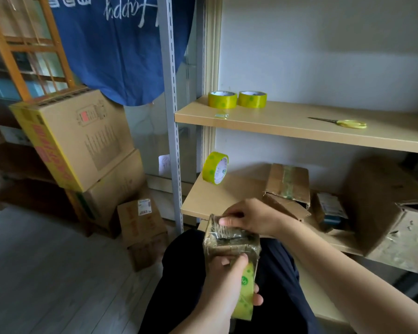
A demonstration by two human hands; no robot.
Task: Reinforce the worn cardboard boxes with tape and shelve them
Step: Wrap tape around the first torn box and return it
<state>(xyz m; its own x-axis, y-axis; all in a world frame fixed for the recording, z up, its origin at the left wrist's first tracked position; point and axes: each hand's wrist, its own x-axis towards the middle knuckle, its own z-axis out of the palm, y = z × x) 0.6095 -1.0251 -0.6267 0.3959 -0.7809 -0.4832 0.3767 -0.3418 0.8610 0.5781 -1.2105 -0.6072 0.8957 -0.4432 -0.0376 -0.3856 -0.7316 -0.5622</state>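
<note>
Gripping a yellow-green tape roll (247,295) at six o'clock, the left hand (229,280) is curling its fingers round the roll while its thumb is pressing against the small box (231,239). Just above, the right hand (247,216) is resting on the box's top, fingers bent over the far edge, holding it steady over the lap. That box is looking glossy, already wrapped in tape. At three o'clock, worn boxes (288,186) are lying on the lower shelf (210,201), near a roll standing on edge (215,170). Up at one o'clock, two rolls (237,99) and yellow scissors (345,123) are sitting on the upper shelf (275,121). At eleven o'clock a blue cloth (116,49) is showing upside-down script reading "Happy".
</note>
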